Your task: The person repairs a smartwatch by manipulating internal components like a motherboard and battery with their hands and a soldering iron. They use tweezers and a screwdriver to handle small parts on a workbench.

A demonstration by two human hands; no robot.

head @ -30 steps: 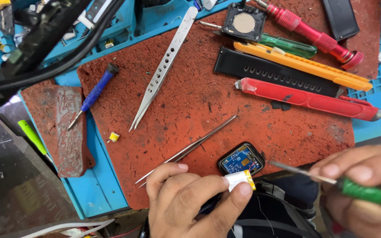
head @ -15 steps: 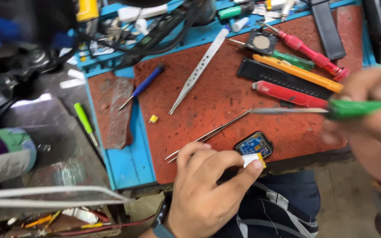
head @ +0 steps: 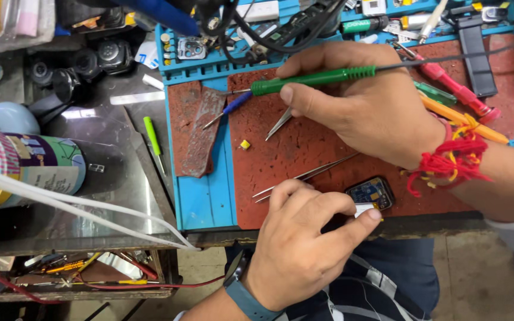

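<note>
Cluttered repair bench: I am looking down at a blue silicone mat (head: 206,202) carrying a rough, rust-red pad (head: 322,142), worn and grainy.

Left hand (head: 304,244): fingers curled, thumb and forefinger pinching a small white part (head: 365,208) at the pad's near edge. The part is lying just beside a small dark module (head: 370,192) with a blue face. I am judging both as very light, rigid and fragile; best taken by the edges, never by the face.

Right hand (head: 364,104): closed around a green-handled probe (head: 313,79), held like a pen, its thin metal tip pointing left over the pad. The ribbed handle is giving good grip; a dark cord is trailing from its rear. The slim tip probably bends easily.

Other items:
- Tweezers (head: 304,176), thin steel, smooth and springy, lying between the hands.
- Yellow chip (head: 244,144), tiny, loose on the pad.
- Blue screwdriver (head: 228,109), crossing the pad's left edge.
- Red thread (head: 456,157), wound about the right wrist.
- Printed can (head: 31,166), lying on the metal shelf at left.
</note>
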